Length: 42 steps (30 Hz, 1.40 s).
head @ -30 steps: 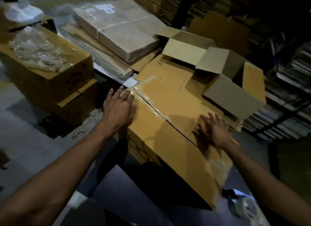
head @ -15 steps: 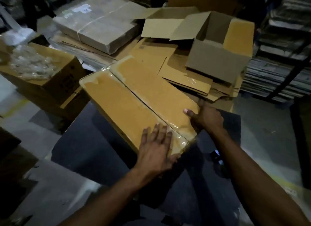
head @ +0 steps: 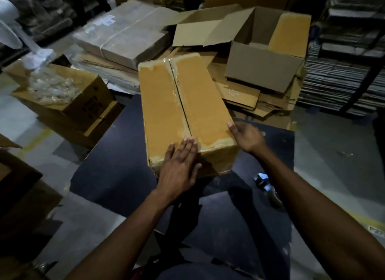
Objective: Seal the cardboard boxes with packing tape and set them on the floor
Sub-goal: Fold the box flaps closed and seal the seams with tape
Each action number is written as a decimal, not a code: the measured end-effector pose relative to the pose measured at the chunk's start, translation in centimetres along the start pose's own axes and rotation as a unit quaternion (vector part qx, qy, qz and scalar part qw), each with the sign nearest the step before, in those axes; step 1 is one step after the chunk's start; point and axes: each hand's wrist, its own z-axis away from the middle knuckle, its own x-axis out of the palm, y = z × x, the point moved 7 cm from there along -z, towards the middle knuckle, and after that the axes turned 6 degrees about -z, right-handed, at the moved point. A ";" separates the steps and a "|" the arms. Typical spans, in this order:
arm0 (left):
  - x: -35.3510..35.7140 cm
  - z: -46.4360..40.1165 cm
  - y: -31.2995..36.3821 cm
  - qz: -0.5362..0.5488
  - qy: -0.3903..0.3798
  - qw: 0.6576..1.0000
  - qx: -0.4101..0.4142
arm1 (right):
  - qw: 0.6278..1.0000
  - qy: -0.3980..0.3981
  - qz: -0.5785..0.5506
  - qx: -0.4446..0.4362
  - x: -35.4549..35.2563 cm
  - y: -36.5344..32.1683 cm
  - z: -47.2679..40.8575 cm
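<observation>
A long brown cardboard box (head: 166, 104) lies on the dark table (head: 112, 165), its top flaps closed and glossy clear tape running along the centre seam and edges. My left hand (head: 180, 165) presses flat on the box's near end, fingers straight over the seam. My right hand (head: 246, 137) rests against the box's near right corner, thumb on the top edge; its fingers are partly hidden. A tape dispenser (head: 265, 186) lies on the table just right of my right forearm.
An open empty box (head: 264, 65) stands on flattened cardboard at the back right. A wrapped bundle (head: 125, 34) lies behind. A box holding crumpled plastic (head: 62, 92) sits at left. Stacked sheets (head: 341, 79) fill the shelves at right. Grey floor surrounds the table.
The box has swung round on the table so its length now points away from me. My left hand moved from its far corner to its near end; my right hand shifted to the near right corner.
</observation>
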 end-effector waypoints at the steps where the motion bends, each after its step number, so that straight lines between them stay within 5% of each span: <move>1: 0.6 0.0 0.7 -0.015 0.005 1.000 0.001 | 0.998 -0.012 -0.053 -0.016 -0.4 0.9 0.7; 3: 1.9 -0.1 1.0 -0.055 -0.005 0.998 0.010 | 0.998 -0.026 -0.052 -0.009 -1.3 4.7 2.5; 10: 2.2 -0.8 0.8 -0.025 0.076 0.997 0.014 | 0.944 -0.194 0.231 0.138 -1.9 22.0 6.7; 15: 1.8 -0.8 0.9 -0.004 0.035 0.999 -0.016 | 0.939 -0.164 0.282 0.108 -0.3 24.8 6.8; 18: 1.1 -0.3 1.9 -0.001 0.079 0.996 -0.031 | 0.937 -0.139 0.308 0.087 -0.2 23.7 7.4; 20: 0.3 1.0 3.4 0.060 0.132 0.988 -0.045 | 0.943 -0.147 0.291 0.073 0.3 21.9 8.4; 22: 0.8 3.1 4.9 0.192 0.090 0.969 -0.127 | 0.952 -0.144 0.262 0.061 0.8 19.8 9.4; 24: 3.5 5.8 6.1 0.342 -0.032 0.898 -0.275 | 0.964 -0.130 0.226 0.040 1.2 17.3 10.4; 26: 6.8 8.7 7.7 0.505 -0.125 0.744 -0.419 | 0.971 -0.123 0.203 0.007 1.3 14.0 11.6; 28: 8.2 10.4 9.1 0.618 -0.145 0.589 -0.500 | 0.977 -0.118 0.177 -0.034 1.2 10.6 12.8; 30: 8.0 10.5 9.6 0.667 -0.142 0.519 -0.516 | 0.979 -0.107 0.157 -0.071 1.0 7.5 13.5; 36: 3.4 8.4 7.9 0.755 -0.101 0.429 -0.485 | 0.946 -0.075 0.247 -0.198 2.2 1.3 13.6; 42: -0.2 8.7 3.5 0.752 -0.050 0.437 -0.491 | 0.906 -0.074 0.244 -0.337 3.3 -5.7 13.2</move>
